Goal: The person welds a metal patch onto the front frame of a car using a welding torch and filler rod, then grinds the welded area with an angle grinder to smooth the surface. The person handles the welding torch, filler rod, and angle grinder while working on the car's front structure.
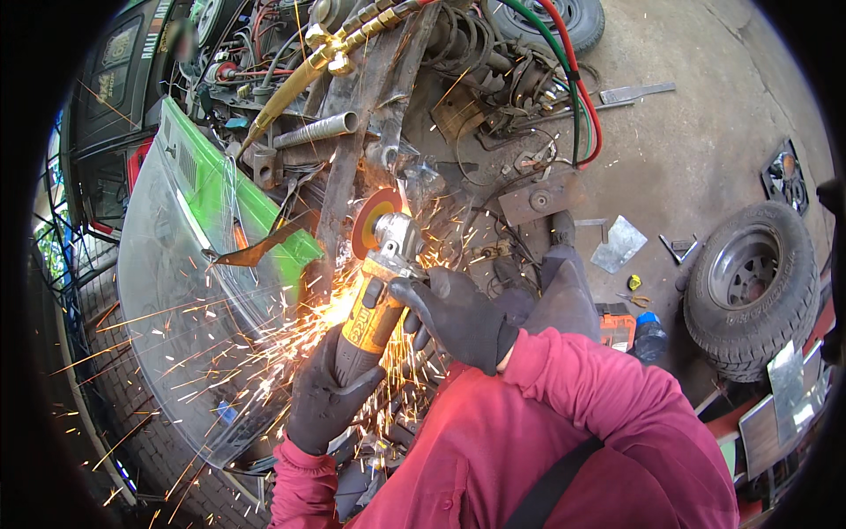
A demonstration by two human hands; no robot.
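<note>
Both my hands, in dark gloves, hold a yellow-and-black angle grinder (367,317). My left hand (326,398) wraps round the rear of its body. Closed over the front of the body, just behind the metal gear head, is my right hand (458,316). The grinder's reddish-orange disc (363,231) lies against or very close to the lower end of a worn metal frame rail (344,189); glare hides the exact contact. Bright sparks (326,322) spray down and left, past my left hand and sleeve.
A brass cutting torch (295,99) with red and green hoses (583,97) lies across the frame above. Left is a green body panel (189,163) with a windshield (167,291). A wheel (753,286), pliers (636,300) and metal plates (619,245) lie at right.
</note>
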